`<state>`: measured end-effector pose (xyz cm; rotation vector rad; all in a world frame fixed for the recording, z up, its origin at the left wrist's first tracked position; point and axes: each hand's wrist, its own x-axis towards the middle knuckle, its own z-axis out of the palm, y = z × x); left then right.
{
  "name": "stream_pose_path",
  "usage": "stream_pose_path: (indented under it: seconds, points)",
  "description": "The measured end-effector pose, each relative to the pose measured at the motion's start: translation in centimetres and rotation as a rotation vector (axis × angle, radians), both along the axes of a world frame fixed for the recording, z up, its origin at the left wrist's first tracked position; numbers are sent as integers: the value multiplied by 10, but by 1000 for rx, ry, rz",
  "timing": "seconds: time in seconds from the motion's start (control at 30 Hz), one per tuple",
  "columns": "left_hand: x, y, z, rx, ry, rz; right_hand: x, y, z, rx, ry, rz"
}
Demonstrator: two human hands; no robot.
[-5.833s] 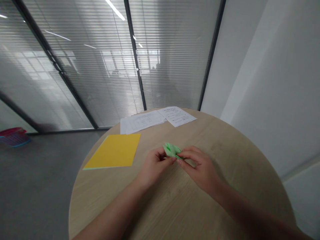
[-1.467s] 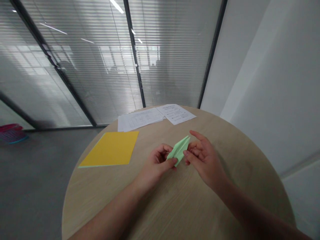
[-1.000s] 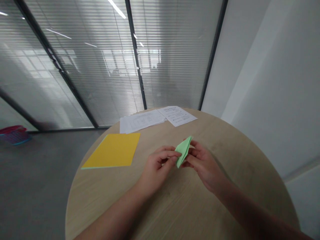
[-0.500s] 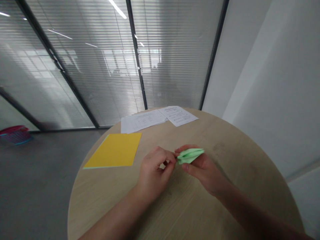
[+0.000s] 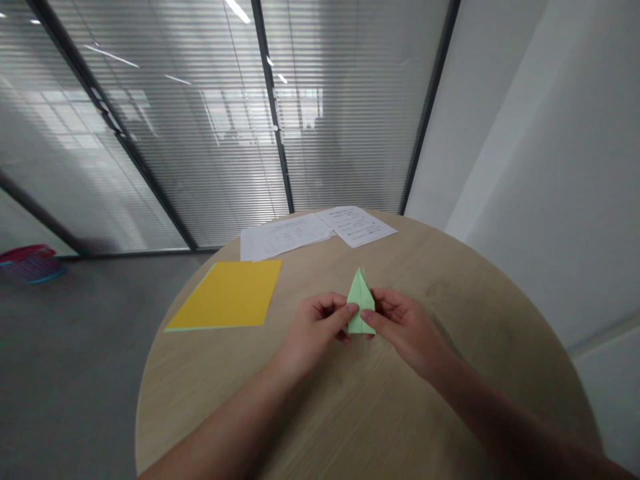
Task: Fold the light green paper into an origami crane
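A small folded piece of light green paper [image 5: 361, 300] stands pointed end away from me over the middle of the round wooden table [image 5: 450, 280]. My left hand [image 5: 317, 330] pinches its left lower edge with thumb and fingers. On the other side, my right hand [image 5: 407, 330] pinches the right lower edge. Both hands are closed on the paper, held just above the tabletop.
A yellow square sheet [image 5: 230, 303] lies flat on the table to the left. Two white printed sheets [image 5: 315, 230] lie at the far edge. Glass walls with blinds stand behind, a white wall to the right. A pink basket [image 5: 30, 263] sits on the grey floor at left.
The green paper has been turned from lying sideways in my right hand to pointing away from me, and both hands now pinch it from either side.
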<state>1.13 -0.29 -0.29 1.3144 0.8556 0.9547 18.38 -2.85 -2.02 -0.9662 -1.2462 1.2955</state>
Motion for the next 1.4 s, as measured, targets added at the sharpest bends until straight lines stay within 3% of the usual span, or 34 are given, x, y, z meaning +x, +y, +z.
stream_pose_path:
  seconds: [0.4, 0.7, 0.93, 1.07, 1.2, 1.3, 1.4]
  points:
    - [-4, 7, -5, -92, -94, 61, -2, -5, 4, 105, -43, -75]
    - [-10, 13, -4, 11, -84, 55, -2, -6, 7, 81, -75, -47]
    - [-8, 13, -1, 98, 3, 62, -3, -7, -1, 281, -283, -224]
    - [-13, 12, 2, 335, 107, 97, 4, -9, -1, 477, -483, -339]
    - [-25, 4, 17, 868, 274, 216, 11, -11, 4, 628, -619, -391]
    - [-33, -1, 30, 1247, 422, 164, 14, -13, 8, 725, -672, -345]
    - [-37, -3, 40, 1350, 477, 62, 16, -16, 11, 774, -673, -303]
